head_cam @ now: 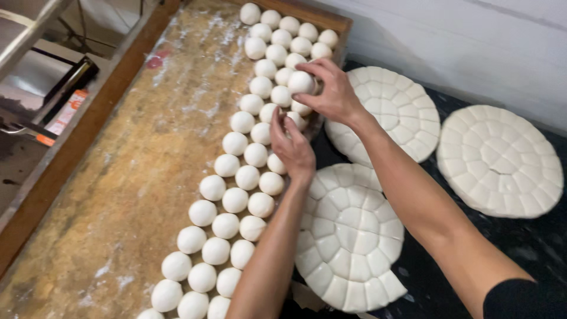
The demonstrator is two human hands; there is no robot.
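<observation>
Near the upper middle of the frame the right hand point(332, 91) pinches one white dough ball point(300, 82) in its fingertips, just above the rows of dough balls point(235, 199) on the floured wooden board point(136, 177). Below it, the left hand point(292, 147) curls its fingers over a ball at the rows' right edge. Three round scored dough discs point(499, 159) lie on the dark surface at right.

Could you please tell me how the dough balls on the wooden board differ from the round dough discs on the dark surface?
The dough balls are small, smooth and separate, lined up in rows on the floured wooden board; the dough discs are wide, flat and scored into many joined segments, lying on the dark surface. The right hand holds one ball, the left hand touches the rows; neither touches a disc. Both are pale white dough.
</observation>
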